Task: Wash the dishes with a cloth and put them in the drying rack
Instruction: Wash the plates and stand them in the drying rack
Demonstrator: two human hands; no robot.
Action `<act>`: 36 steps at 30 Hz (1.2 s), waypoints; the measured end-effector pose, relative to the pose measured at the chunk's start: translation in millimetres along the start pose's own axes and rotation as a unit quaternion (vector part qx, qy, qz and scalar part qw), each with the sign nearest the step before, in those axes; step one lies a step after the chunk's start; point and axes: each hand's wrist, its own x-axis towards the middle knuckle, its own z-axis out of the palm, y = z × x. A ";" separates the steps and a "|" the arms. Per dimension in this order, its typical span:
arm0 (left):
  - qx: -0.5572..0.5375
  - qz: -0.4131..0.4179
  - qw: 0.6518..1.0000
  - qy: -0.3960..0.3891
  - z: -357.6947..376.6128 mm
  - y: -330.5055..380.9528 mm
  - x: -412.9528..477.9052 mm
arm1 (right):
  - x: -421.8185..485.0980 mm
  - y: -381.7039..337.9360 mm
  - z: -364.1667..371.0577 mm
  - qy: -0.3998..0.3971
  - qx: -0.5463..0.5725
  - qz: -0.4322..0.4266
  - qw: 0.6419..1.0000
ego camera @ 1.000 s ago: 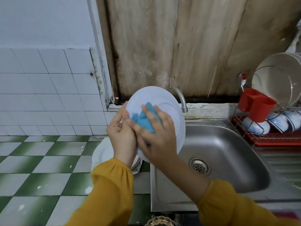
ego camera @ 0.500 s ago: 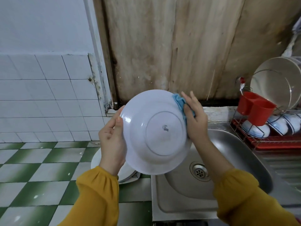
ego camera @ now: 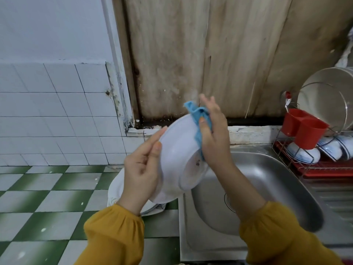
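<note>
Right hand (ego camera: 214,136) pinched cloth (ego camera: 199,115) over plate (ego camera: 179,155) rim; left hand (ego camera: 141,169) gripped opposite edge. Wiping under way. Stacked plates (ego camera: 115,190) under left hand probably unwashed; bowls (ego camera: 303,155) sat in drying rack (ego camera: 324,170), right of right hand.

Steel sink (ego camera: 267,178), green-checked counter (ego camera: 47,197), wooden panel (ego camera: 210,54) (stained)

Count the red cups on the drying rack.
2. One red cup at the drying rack's left end; the second red cup beside it, nearer. Others may hide off-frame.
</note>
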 end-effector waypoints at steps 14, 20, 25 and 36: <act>-0.058 -0.064 0.991 0.098 11.7 -6.6 -4.4 | -14.9 -11.3 20.2 0.060 -0.062 0.004 0.996; -0.137 -0.090 0.974 0.159 0.3 -3.8 1.7 | -58.7 10.1 11.2 -0.066 -0.154 -0.194 0.967; -0.112 -0.086 0.981 0.133 9.1 -5.0 -9.6 | -21.2 20.9 2.4 0.023 -0.016 0.034 0.999; -0.113 -0.076 0.981 0.139 1.7 -0.9 -3.3 | -37.9 24.3 2.9 -0.023 -0.067 -0.034 0.997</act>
